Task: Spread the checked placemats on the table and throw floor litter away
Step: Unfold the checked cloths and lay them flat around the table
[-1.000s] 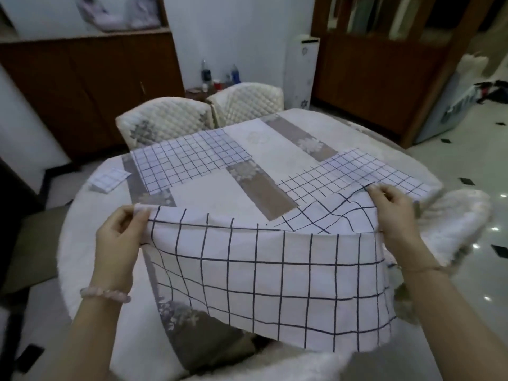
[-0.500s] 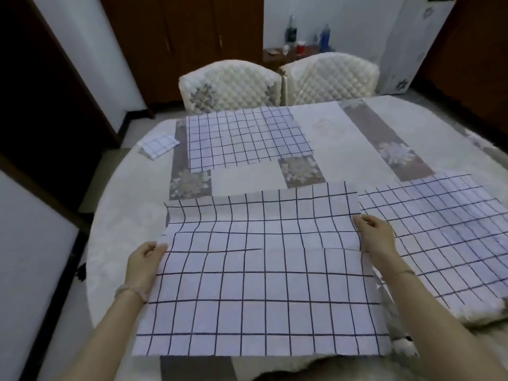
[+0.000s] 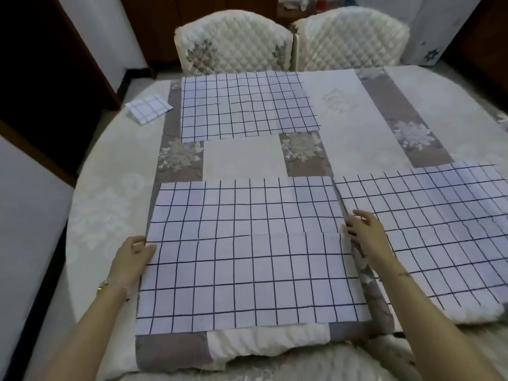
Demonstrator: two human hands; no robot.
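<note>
The near checked placemat (image 3: 247, 257) lies flat on the round table (image 3: 110, 204) right in front of me. My left hand (image 3: 132, 259) grips its left edge, thumb on top. My right hand (image 3: 364, 233) holds its right edge, where the cloth lifts slightly. A second placemat (image 3: 428, 224) is spread to the right and reaches over the table's rim. A third placemat (image 3: 244, 105) lies flat at the far side. At the far left of the table sits a small folded checked cloth (image 3: 148, 108). No floor litter is in view.
Two quilted white chairs (image 3: 233, 42) (image 3: 351, 39) stand behind the table. A cushioned chair back (image 3: 269, 342) presses against the near edge below the placemat. Dark wooden cabinets line the far wall, and a dark doorway is on the left.
The placemat that I held up in the air has come down flat on the table. My view has tilted down and closer to the table.
</note>
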